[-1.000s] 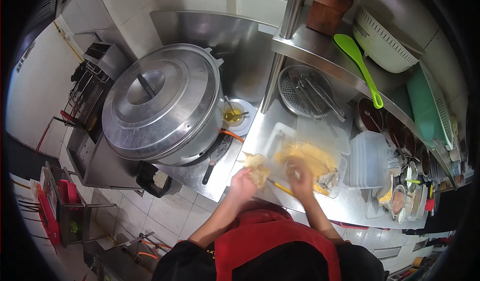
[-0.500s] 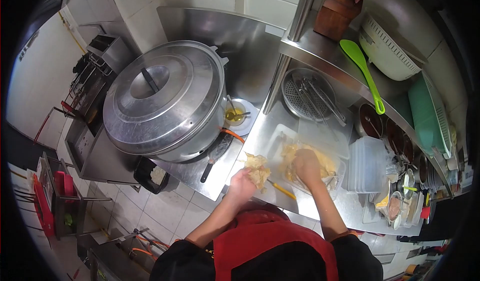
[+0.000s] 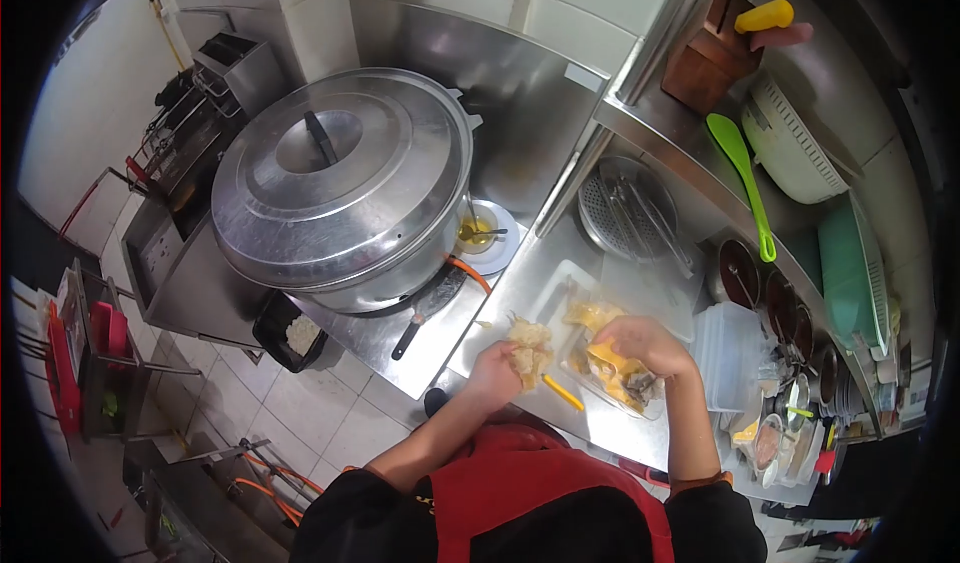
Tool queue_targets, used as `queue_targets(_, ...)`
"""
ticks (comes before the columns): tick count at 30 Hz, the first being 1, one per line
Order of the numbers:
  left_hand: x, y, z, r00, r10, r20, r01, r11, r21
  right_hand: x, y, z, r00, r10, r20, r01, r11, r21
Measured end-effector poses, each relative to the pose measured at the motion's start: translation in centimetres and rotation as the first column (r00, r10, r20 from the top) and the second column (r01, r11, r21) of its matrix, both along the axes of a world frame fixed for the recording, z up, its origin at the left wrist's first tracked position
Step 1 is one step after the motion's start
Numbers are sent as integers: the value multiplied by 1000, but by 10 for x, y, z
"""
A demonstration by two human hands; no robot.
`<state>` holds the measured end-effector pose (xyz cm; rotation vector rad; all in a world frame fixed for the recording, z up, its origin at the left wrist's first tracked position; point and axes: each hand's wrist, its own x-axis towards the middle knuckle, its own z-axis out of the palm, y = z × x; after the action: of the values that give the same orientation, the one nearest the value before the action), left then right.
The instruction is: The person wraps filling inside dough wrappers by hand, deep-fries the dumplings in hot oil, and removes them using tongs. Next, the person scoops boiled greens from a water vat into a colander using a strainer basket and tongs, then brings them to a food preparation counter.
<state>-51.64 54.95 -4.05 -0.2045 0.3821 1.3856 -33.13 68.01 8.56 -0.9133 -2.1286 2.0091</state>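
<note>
My left hand is closed around a crumpled, pale yellowish clump of food, held above the steel counter. My right hand is over a clear plastic container with yellow-orange food pieces in it; its fingers are pressed onto a yellow piece. Beside the container, farther back, lies a white tray with more yellowish food. Between my hands a yellow handle rests on the counter.
A large lidded steel pot stands at the left, beside a bowl of yellow liquid. A knife lies in front. Stacked clear containers stand at the right. A shelf above holds a green spatula and a knife block.
The view has shifted. The clear container sits nearer the counter's front edge, apart from the white tray's middle. My right hand has moved right and now grips a yellow piece.
</note>
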Motion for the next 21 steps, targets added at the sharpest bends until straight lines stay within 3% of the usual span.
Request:
queue_targets(3,1,0,5,999,-31,13,31,999,-10,-20,-9,28,999,32,39,-36,992,119)
queue_targets(6,1,-3,1,982,-76,174,59,993,104,-44,-20,38,976,73,-205,-39,986,165)
queue_targets(7,1,-5,16,944,-91,-317,146,977,155,-51,-24,35,975,100,-200,-70,986,150)
queue_targets(8,2,-10,35,681,-54,-730,245,957,157,-59,-27,30,972,128,-197,-103,986,134)
queue_targets(9,1,-13,47,257,24,-966,330,937,111,-65,-31,26,968,159,-192,-138,983,118)
queue_targets(11,6,-12,15,641,25,-767,201,959,200,-75,-45,21,991,123,-55,-89,906,414)
queue_targets(12,6,-14,14,667,43,-744,189,956,225,-77,-52,18,996,90,9,-80,832,549)
queue_targets(13,5,-15,13,691,61,-720,176,953,249,-78,-58,19,996,76,-49,-20,707,707)
queue_targets(16,7,-17,18,710,145,-689,126,936,327,-73,-68,12,998,-38,-57,69,527,847)
queue_targets(19,3,-19,33,684,156,-712,179,911,372,-73,-74,11,982,-162,-94,165,517,840)
queue_targets(21,2,-19,27,692,142,-708,209,899,386,-72,-73,14,984,-171,-44,134,563,816)
